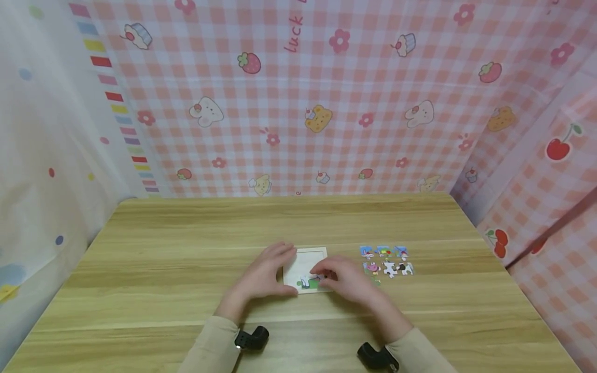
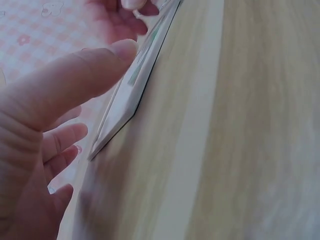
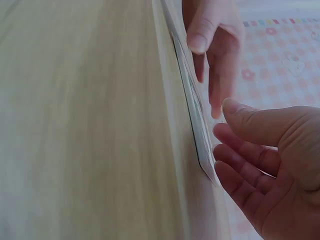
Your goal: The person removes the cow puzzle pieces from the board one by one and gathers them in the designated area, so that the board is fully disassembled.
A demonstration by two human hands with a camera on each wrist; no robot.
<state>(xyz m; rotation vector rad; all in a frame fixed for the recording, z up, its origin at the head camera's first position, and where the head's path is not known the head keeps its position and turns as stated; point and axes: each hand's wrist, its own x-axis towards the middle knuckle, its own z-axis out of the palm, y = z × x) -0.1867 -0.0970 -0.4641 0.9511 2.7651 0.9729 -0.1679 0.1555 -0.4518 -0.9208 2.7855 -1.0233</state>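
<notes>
A shallow pale puzzle tray [image 1: 305,257] lies flat on the table, with green-and-white jigsaw pieces [image 1: 305,283] along its lower edge. My left hand [image 1: 263,274] is spread at the tray's left side, its thumb by the lower left corner and its fingers by the upper left one. Over the tray's lower right part is my right hand [image 1: 347,280], fingers bent loosely above the pieces. In the right wrist view, this hand's thumb [image 3: 260,122] stands apart from its fingers, and no piece shows between them. Its palm side hides part of the tray in the head view.
Several loose jigsaw pieces [image 1: 384,252] lie in rows right of the tray, one partly behind my right hand. The wood-grain table [image 1: 186,228] meets a pink checked cloth [image 1: 289,145] at the back. Black wrist cameras [image 1: 252,339] sit on both wrists.
</notes>
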